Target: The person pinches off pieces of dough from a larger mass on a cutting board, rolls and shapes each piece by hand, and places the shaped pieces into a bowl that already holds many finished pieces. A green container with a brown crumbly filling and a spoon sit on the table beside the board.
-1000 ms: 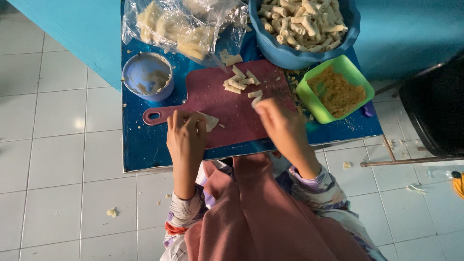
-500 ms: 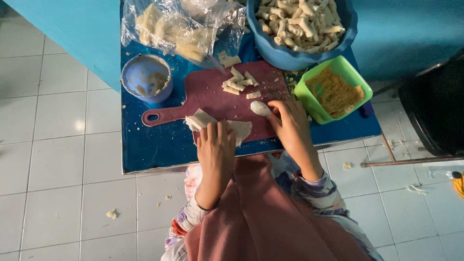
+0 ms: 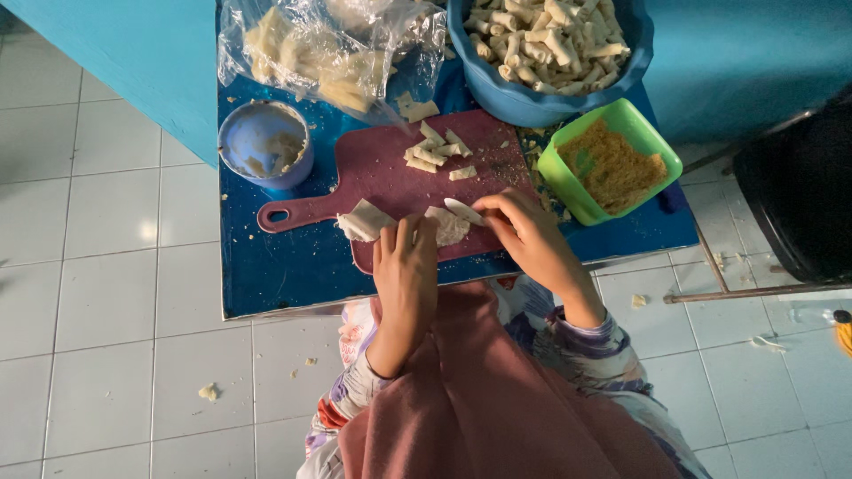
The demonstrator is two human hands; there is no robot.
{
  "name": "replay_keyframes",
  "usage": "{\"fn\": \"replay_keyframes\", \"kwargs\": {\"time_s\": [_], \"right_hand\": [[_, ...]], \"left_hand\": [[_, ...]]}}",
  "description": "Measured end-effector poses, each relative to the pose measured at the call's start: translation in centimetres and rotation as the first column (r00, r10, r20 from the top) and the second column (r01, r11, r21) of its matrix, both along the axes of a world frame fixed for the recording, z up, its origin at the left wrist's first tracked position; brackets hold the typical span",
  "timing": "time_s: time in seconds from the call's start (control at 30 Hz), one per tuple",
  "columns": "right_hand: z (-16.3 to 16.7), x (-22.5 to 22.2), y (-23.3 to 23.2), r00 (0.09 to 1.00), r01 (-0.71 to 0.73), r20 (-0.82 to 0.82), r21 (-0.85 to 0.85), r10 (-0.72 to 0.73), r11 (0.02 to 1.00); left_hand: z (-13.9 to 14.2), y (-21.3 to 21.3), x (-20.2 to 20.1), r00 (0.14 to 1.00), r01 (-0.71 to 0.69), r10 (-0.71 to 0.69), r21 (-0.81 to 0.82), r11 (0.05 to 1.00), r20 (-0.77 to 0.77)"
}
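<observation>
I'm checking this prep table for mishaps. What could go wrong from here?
The cutting board overhangs the table's near edge under the left hand, so pressing might tip it. The right hand holds a pale piece near the green container, which could get knocked.

From my feed: matt maroon plastic cutting board (image 3: 390, 168), glossy green plastic tub (image 3: 568, 182) at 3 o'clock, crinkly clear plastic bag (image 3: 266, 35) at 11, shiny white floor tiles (image 3: 106, 266).
</observation>
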State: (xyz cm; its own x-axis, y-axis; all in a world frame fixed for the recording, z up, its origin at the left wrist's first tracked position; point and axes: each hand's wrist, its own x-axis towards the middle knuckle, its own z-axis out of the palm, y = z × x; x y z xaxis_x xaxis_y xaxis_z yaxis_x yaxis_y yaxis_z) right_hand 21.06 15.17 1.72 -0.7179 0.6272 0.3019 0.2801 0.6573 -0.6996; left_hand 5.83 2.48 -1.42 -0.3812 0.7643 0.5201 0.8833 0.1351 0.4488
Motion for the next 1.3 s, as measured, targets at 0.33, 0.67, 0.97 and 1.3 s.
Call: {"fn": "replay_keyframes", "kwargs": {"time_s": [0.33, 0.67, 0.97, 1.3], "right_hand": [[0.9, -1.1, 0.4, 0.966, -0.247, 0.123, 0.153, 0.229, 0.957], [1.4, -1.4, 1.2, 0.950, -0.284, 0.191, 0.188, 0.248, 0.940], [1.2, -2.1, 1.6, 0.887, -0.439, 0.326, 0.376, 0.326, 0.816], [2.6, -1.6, 5.1, 0.787, -0.565, 0.411, 0.181, 0.460, 0.805]], "left_hand": [[2.0, -2.2, 0.0, 0.985, 0.163, -0.163, -0.008, 0.987, -0.056], [1.8, -2.4, 0.3, 0.988, 0.143, -0.146, -0.064, 0.988, -0.046], [1.9, -2.4, 0.3, 0.989, 0.128, -0.130, -0.039, 0.991, -0.070], [1.6, -2.2, 0.2, 0.989, 0.133, -0.135, -0.039, 0.990, -0.060]]}}
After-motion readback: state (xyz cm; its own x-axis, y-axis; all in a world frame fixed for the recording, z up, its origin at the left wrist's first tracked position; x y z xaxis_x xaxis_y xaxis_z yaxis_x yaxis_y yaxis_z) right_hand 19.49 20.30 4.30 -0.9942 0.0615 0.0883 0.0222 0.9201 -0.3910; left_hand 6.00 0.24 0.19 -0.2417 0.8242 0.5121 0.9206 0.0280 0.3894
